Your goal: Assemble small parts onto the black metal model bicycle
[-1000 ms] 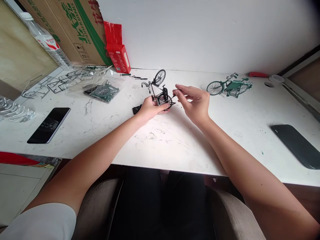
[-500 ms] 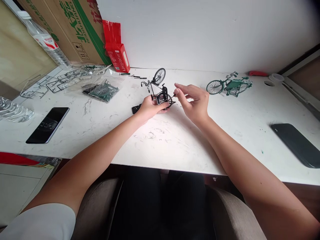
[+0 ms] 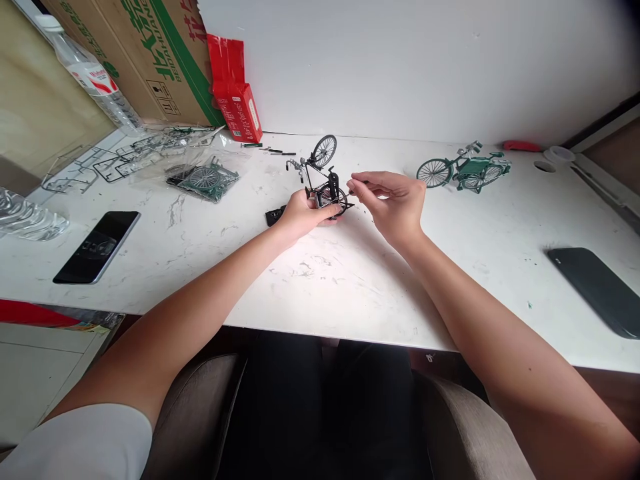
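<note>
A small black model bicycle [image 3: 326, 157] is tilted above the white table, its front wheel up and away from me. My left hand [image 3: 306, 215] is closed around its rear wheel end, thumb on top. Just right of the rear wheel, my right hand [image 3: 393, 200] is pinched, thumb against forefinger, on something small and dark, too small to make out. Beside my left hand lies a black piece [image 3: 274, 217]. A green model bicycle [image 3: 470, 167] stands farther right on the table.
A phone [image 3: 97, 247], bagged green parts [image 3: 205, 180], wire-like part frames [image 3: 117, 163] and plastic bottles [image 3: 95, 80] are at the left. Behind them are a carton [image 3: 160, 60] and a red packet [image 3: 237, 110]. A dark case [image 3: 595, 290] lies at the right.
My right thumb and forefinger have come closer together at the rear wheel. The view has shifted slightly. My left hand keeps its hold.
</note>
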{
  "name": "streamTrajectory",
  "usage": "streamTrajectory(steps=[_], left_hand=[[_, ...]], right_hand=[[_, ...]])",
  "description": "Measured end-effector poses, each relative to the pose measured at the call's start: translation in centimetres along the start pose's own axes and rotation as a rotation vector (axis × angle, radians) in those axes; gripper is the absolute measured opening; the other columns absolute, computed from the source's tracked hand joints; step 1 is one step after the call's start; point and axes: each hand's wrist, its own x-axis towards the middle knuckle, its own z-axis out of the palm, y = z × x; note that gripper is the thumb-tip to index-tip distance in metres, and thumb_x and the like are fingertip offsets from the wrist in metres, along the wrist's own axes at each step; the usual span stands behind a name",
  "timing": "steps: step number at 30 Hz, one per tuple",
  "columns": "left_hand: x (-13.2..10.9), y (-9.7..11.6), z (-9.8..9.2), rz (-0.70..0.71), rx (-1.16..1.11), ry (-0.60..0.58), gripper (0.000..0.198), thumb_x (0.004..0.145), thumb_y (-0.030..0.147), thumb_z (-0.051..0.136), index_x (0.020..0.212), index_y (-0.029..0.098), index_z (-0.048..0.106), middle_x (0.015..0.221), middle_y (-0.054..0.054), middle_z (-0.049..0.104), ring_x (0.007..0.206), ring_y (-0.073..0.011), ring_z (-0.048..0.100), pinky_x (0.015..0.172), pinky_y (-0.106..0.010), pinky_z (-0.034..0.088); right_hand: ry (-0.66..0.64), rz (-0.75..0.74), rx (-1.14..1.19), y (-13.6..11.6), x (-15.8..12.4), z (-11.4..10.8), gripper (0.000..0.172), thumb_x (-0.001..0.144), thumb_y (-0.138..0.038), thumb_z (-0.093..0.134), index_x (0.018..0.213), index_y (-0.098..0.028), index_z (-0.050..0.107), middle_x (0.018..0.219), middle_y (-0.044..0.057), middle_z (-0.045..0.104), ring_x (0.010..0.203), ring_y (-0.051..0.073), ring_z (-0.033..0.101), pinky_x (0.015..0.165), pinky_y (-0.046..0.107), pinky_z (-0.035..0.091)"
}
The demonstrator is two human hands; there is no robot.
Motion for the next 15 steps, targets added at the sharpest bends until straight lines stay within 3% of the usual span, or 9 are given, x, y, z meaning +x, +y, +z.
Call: streamTrajectory(steps=[5, 10, 15], left_hand=[[-0.04, 0.26, 0.03, -0.034, 0.051, -0.012, 0.041, 0.082, 0.031, 0.093, 0.115, 0.015, 0.076, 0.121, -0.012, 0.082, 0.100, -0.0221, 0.081, 0.110, -0.056, 0.066], [-0.07, 0.51, 0.25, -0.019, -0.006, 0.009, 0.042, 0.081, 0.025, 0.093, 0.116, 0.014, 0.074, 0.121, -0.011, 0.081, 0.111, -0.0224, 0.077, 0.111, -0.054, 0.066], [0.10, 0.27, -0.05, -0.022, 0.013, -0.022, 0.045, 0.082, 0.027, 0.093, 0.121, 0.016, 0.075, 0.127, -0.012, 0.080, 0.111, -0.0223, 0.078, 0.111, -0.054, 0.066]], right_hand=[[-0.050, -0.086, -0.085, 0.63, 0.14, -0.23, 0.031, 0.100, -0.051, 0.077, 0.121, -0.030, 0.088, 0.093, 0.004, 0.085, 0.085, 0.022, 0.081, 0.080, 0.042, 0.070], [-0.152, -0.082, -0.066, 0.41, 0.21, -0.22, 0.039, 0.109, -0.048, 0.063, 0.142, -0.033, 0.079, 0.120, 0.004, 0.086, 0.107, 0.021, 0.082, 0.084, 0.037, 0.070], [-0.141, -0.058, -0.015, 0.23, 0.09, -0.10, 0.033, 0.107, -0.040, 0.066, 0.133, -0.030, 0.084, 0.115, 0.004, 0.087, 0.104, 0.023, 0.084, 0.087, 0.041, 0.072]])
